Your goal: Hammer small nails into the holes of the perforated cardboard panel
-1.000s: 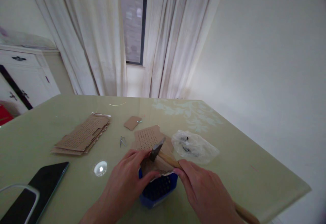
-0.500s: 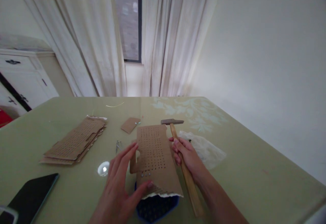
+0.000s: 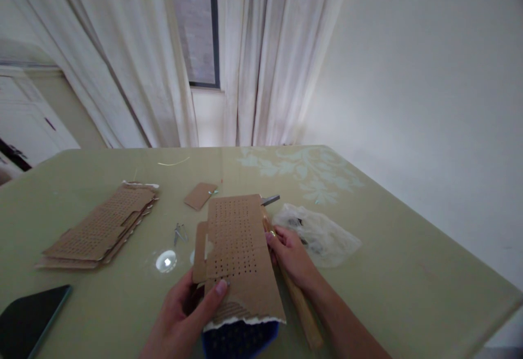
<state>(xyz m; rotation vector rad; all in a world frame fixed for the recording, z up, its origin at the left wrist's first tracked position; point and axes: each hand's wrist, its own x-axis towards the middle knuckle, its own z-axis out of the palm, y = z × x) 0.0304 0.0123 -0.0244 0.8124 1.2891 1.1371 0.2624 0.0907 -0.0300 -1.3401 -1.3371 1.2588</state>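
My left hand (image 3: 186, 315) grips the lower left of a perforated cardboard sheet (image 3: 237, 250), thumb on top, holding it tilted above a blue perforated tray (image 3: 237, 340). My right hand (image 3: 290, 255) is wrapped round the wooden handle of a hammer (image 3: 302, 310), just right of the sheet. The hammer's metal head (image 3: 270, 200) peeks out behind the sheet's top right corner.
A stack of perforated cardboard sheets (image 3: 98, 225) lies at the left. A small cardboard scrap (image 3: 199, 195), loose nails (image 3: 178, 233), a crumpled plastic bag (image 3: 321, 233) and a dark tablet (image 3: 26, 321) lie on the green table (image 3: 408, 272). Curtains and a wall stand behind.
The hammer, earlier struck down by the sheet, was raised and now sits behind the sheet. My left hand shifted from flat beside the sheet to gripping its lower edge and lifting it.
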